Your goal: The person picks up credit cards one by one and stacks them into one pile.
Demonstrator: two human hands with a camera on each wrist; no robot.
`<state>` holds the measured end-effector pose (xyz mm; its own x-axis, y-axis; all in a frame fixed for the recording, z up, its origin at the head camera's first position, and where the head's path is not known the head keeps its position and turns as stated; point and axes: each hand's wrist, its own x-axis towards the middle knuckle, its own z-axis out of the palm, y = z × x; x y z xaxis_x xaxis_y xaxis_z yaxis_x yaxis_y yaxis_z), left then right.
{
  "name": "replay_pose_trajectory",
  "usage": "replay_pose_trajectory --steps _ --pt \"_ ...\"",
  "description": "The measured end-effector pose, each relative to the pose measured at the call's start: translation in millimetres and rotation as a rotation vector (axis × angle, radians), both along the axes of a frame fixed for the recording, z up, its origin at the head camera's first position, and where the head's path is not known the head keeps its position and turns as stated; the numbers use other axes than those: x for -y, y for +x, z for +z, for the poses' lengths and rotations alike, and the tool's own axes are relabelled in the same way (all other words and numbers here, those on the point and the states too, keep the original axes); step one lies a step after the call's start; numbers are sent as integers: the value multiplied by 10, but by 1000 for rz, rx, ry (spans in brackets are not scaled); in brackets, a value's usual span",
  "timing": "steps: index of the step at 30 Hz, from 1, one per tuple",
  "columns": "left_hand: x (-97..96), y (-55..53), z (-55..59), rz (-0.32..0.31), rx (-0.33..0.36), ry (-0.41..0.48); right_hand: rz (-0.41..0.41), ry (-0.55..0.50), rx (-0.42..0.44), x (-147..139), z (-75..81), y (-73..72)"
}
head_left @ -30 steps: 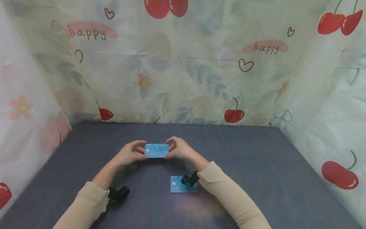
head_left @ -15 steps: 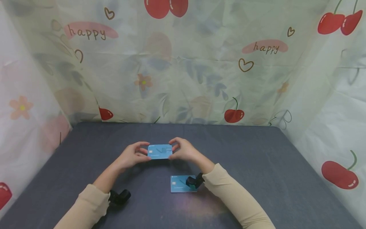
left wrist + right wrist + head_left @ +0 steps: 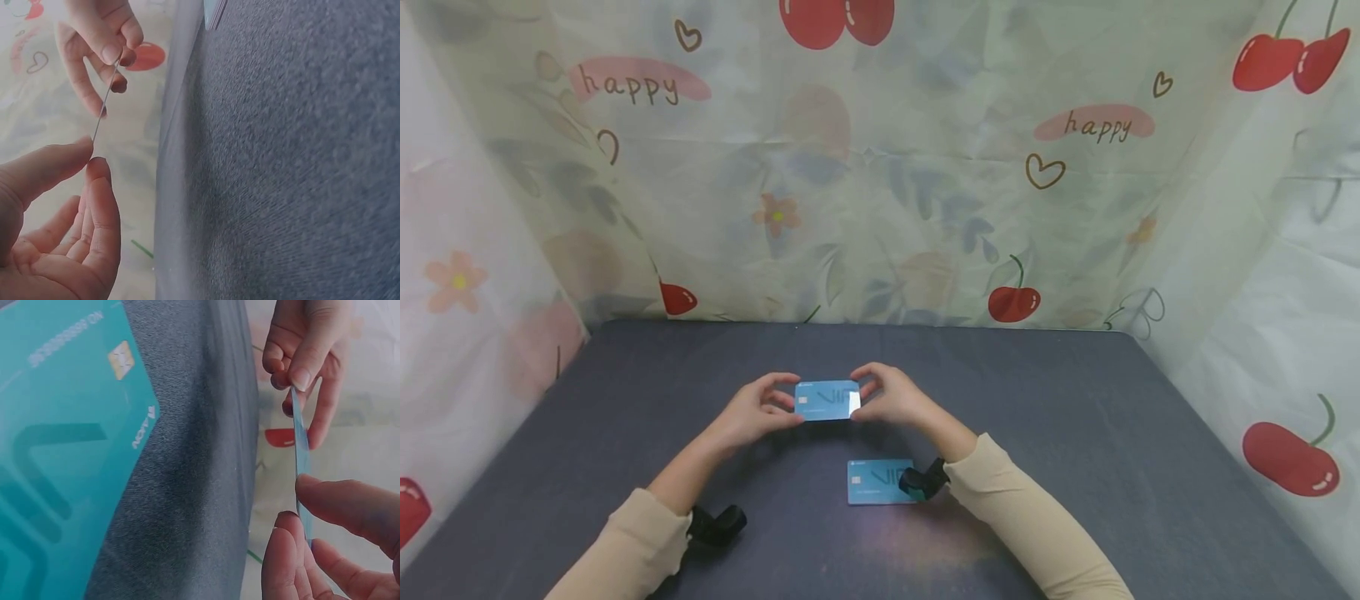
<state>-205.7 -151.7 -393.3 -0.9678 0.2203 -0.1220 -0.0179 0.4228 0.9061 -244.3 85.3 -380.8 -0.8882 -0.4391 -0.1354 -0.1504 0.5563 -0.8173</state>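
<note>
A light blue VIP card (image 3: 823,402) with a chip is held up off the table, its printed face toward the head camera. My left hand (image 3: 756,414) pinches its left edge between thumb and fingers. At the opposite edge my right hand (image 3: 895,402) grips it the same way. In both wrist views the held card (image 3: 300,434) appears nearly edge-on between the two hands. A similar blue VIP card (image 3: 872,483) lies flat on the table nearer to me, its right end partly covered by the right wrist camera. Its edge looks layered in the left wrist view.
Dark grey cloth covers the table (image 3: 1037,417). White printed curtains (image 3: 880,192) with cherries and hearts stand behind it and at both sides. Black wrist cameras, such as the left one (image 3: 718,527), hang below the beige sleeves.
Both hands have shifted right and slightly toward me with the card between them. More of the card on the table now shows as the right wrist has moved off it.
</note>
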Motion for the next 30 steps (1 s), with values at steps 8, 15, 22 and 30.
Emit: replay_pose_trajectory --steps 8,15,22,30 --pt "-79 44 -22 5 -15 -10 38 -14 -15 -105 9 89" --pt "-116 81 -47 -15 -50 -21 20 -27 8 -148 -26 117" --pt "-163 127 -40 -11 -52 -33 40 -31 -11 -208 2 184" --pt "-212 190 -21 -31 -44 -29 27 -18 -4 -249 -8 243"
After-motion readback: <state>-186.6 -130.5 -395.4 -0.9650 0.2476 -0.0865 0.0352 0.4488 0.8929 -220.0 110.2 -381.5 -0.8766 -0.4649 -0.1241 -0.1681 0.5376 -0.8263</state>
